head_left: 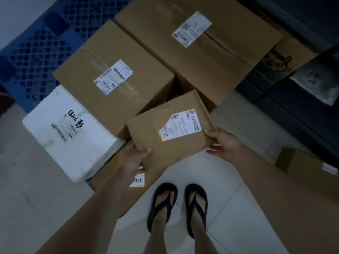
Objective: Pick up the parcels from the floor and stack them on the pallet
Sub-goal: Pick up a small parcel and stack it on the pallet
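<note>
I hold a flat brown cardboard parcel (170, 129) with a white label between both hands, above the floor in front of my feet. My left hand (133, 158) grips its near left corner, thumb on top. My right hand (222, 142) grips its right edge. The blue plastic pallet (36, 52) lies at the upper left. A medium brown box (110, 77) and a large brown box (192, 39) stand by it, and a white foam box (67, 129) sits at its near edge. Another brown parcel (117, 180) lies on the floor under my left forearm.
A small brown box (302, 160) sits on the tiled floor at the right. Dark shelving (293, 107) with a printed carton (278, 65) and a white bag (317, 83) runs along the right. My feet in black flip-flops (178, 204) stand on the pale tiles.
</note>
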The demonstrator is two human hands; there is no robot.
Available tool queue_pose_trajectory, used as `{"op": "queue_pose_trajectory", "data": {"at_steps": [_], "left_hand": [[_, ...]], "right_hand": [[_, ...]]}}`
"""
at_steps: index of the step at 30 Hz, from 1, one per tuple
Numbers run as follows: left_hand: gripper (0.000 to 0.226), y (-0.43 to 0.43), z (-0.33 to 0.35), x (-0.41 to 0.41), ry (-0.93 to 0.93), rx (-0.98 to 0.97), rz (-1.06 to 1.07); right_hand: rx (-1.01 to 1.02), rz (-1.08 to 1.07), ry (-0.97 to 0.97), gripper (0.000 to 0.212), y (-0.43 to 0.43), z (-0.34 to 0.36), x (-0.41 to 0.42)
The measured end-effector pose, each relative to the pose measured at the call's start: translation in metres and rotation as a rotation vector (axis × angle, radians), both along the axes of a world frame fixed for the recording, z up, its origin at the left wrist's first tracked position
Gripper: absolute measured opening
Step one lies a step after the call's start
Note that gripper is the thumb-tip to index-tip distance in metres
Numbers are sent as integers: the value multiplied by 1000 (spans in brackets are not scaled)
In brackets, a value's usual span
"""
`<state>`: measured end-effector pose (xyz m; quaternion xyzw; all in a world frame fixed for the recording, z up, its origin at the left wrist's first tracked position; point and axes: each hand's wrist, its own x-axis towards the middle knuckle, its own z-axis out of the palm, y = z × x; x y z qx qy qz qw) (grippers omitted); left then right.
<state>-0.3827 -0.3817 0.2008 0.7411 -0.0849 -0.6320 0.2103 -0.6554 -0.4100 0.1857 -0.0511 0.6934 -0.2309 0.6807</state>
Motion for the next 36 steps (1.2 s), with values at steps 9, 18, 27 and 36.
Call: {"op": "queue_pose_trajectory", "data": {"at_steps": [9,18,27,36], "left_hand": [[75,2,-17,-38,-21,-7,257],[74,-4,-25,-53,-148,-15,269],[62,-2,-26,-56,-401,-92,-61],[49,-46,44,-108,-457,-216,-403]], "right_hand": [[-126,-151,78,40,-43,-10,21],[-39,-77,1,49,-33,-13,31],[6,-28,45,71,-28,-10,30],[15,-62,249,31,29,56,-56]]}}
